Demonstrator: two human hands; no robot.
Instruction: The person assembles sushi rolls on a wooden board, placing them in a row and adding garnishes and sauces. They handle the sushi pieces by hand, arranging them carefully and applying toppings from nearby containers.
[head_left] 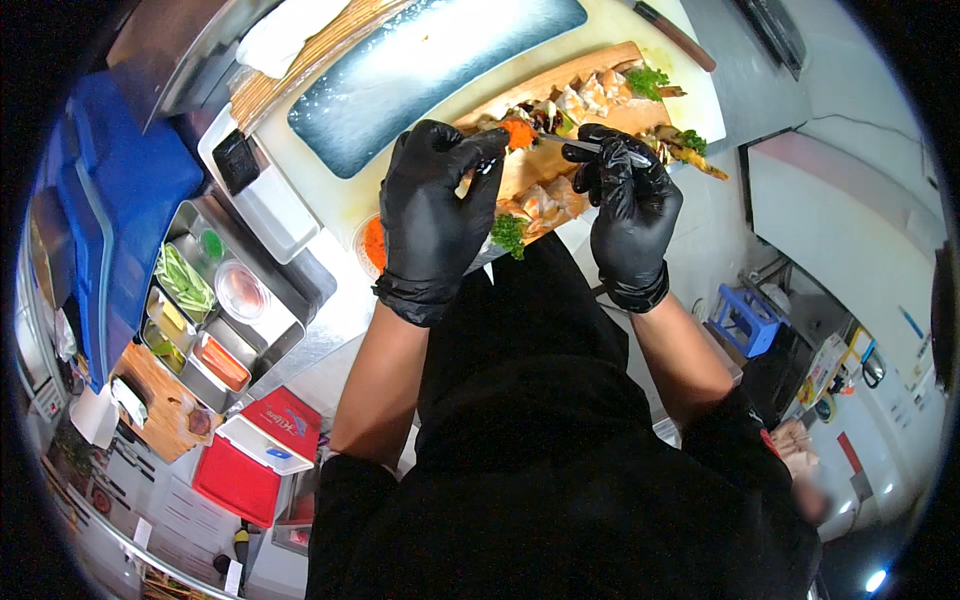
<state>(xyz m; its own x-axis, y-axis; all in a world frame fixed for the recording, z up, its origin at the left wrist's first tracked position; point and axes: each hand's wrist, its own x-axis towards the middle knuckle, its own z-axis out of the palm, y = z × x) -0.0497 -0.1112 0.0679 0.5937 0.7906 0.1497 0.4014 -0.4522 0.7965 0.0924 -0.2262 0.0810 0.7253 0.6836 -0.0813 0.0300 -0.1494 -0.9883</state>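
My right hand (630, 210), in a black glove, grips a thin metal utensil (600, 148) that slants toward a clump of orange roe (518, 133). Beside that clump my left hand (440, 205), also gloved, has thumb and forefinger pinched together; what lies between them is hidden. Both hands are over a wooden serving board (520, 175). Topped roll pieces (600, 92) line its far side, and more pieces (548, 203) sit on the near side. Curly green garnish (508, 233) lies at the near end. By my left wrist stands a cup of orange roe (372, 243).
Behind the board lies a long blue-grey plate (430, 75), with a bamboo mat (330, 40) beside it. A brown-handled knife (675, 36) rests at far right. Left are a white tray (285, 222) and a steel vegetable container (285, 335). A blue stool (745, 320) stands right.
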